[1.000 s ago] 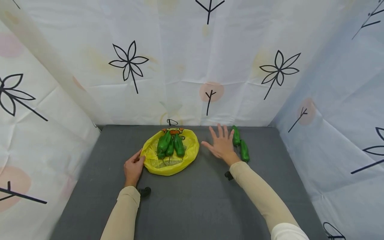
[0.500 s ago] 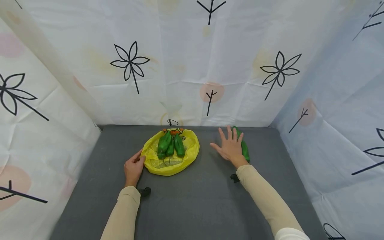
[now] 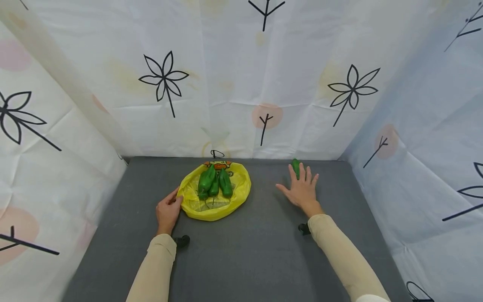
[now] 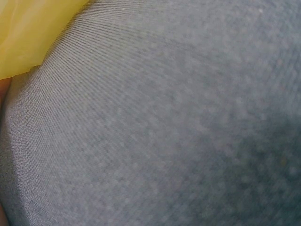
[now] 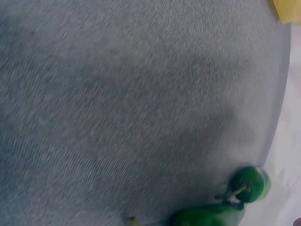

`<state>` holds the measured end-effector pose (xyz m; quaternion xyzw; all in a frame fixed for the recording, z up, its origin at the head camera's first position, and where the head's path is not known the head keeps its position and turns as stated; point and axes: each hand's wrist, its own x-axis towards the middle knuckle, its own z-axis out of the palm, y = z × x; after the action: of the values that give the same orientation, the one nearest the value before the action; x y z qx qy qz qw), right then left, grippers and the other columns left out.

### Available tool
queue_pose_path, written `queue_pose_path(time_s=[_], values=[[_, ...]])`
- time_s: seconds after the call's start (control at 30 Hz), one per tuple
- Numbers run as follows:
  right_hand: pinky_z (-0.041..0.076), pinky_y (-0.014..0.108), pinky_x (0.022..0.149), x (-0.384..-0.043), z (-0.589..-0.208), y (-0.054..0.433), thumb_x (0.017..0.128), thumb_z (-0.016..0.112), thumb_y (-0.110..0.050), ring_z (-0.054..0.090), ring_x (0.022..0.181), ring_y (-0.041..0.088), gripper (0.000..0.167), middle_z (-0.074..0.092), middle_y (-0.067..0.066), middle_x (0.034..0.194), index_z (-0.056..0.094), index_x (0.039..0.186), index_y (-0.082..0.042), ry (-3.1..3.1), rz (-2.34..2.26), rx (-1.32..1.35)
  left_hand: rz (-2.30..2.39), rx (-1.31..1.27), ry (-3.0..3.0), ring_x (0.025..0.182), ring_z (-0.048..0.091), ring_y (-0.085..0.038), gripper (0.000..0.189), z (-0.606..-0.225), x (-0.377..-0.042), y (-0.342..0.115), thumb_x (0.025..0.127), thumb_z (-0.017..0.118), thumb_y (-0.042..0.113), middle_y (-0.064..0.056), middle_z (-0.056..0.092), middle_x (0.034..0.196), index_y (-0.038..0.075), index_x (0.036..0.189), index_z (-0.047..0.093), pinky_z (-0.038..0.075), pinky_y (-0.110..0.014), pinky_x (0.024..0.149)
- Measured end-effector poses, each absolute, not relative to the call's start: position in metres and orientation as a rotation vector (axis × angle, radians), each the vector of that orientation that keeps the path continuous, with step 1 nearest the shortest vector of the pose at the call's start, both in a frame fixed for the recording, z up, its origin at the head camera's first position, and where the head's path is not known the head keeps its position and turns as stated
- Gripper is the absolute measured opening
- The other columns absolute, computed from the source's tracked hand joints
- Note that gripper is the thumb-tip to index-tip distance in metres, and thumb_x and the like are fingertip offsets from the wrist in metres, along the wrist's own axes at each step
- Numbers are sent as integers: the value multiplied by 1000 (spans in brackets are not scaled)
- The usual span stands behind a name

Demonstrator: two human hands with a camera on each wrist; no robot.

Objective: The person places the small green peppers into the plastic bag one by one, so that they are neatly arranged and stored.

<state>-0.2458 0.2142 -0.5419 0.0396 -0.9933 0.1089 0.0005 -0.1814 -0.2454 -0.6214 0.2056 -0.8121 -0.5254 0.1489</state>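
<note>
My left hand [image 3: 167, 213] pinches the left edge of a yellow plastic bag [image 3: 244, 191], whose rim is rolled open like a shallow bowl. Inside it lie several green peppers [image 3: 206, 180]. A corner of the bag [image 4: 35, 30] shows in the left wrist view. My right hand [image 3: 303, 191] is spread, palm down, over the spot of the loose peppers at the right. One green pepper [image 3: 296, 165] pokes out beyond its fingers; in the head view the other is hidden under the hand. Two peppers, the farther one [image 5: 249, 184] and the nearer one [image 5: 207, 217], appear in the right wrist view.
A dark grey cloth-covered table [image 3: 234, 260] carries everything. White patterned sheets [image 3: 226, 84] hang behind it and along both sides. Small black wrist cameras, left [image 3: 183, 241] and right [image 3: 304, 228], sit by the cuffs.
My right hand has moved rightward and a little nearer, from beside the loose peppers to over them, covering one. The left hand and the bag have stayed still.
</note>
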Motion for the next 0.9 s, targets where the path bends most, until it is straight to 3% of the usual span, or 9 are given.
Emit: queue_pose_path(time_s=[0.53, 0.77, 0.9], values=[[3, 77, 118, -231, -553, 254, 95, 55, -68, 1, 154, 56, 100, 0, 30, 168, 11, 166, -12, -3169, 524, -1, -1511, 600, -2343, 71, 61, 5, 37, -622, -182, -245, 97, 68, 34, -10, 78, 109, 32, 134, 69, 48, -10, 64], [22, 74, 116, -226, -559, 265, 94, 58, -65, 10, 150, 59, 104, 0, 34, 166, 8, 165, -8, -3193, 617, -56, -1502, 606, -2350, 71, 61, 5, 38, -622, -181, -245, 97, 67, 33, -10, 78, 109, 31, 135, 69, 47, -11, 64], [25, 74, 114, -226, -561, 269, 93, 60, -65, 14, 146, 61, 106, 4, 35, 165, 6, 166, -9, -3209, 690, -109, -1510, 606, -2352, 71, 61, 4, 38, -621, -181, -246, 97, 67, 34, -9, 78, 109, 33, 134, 69, 48, -11, 65]])
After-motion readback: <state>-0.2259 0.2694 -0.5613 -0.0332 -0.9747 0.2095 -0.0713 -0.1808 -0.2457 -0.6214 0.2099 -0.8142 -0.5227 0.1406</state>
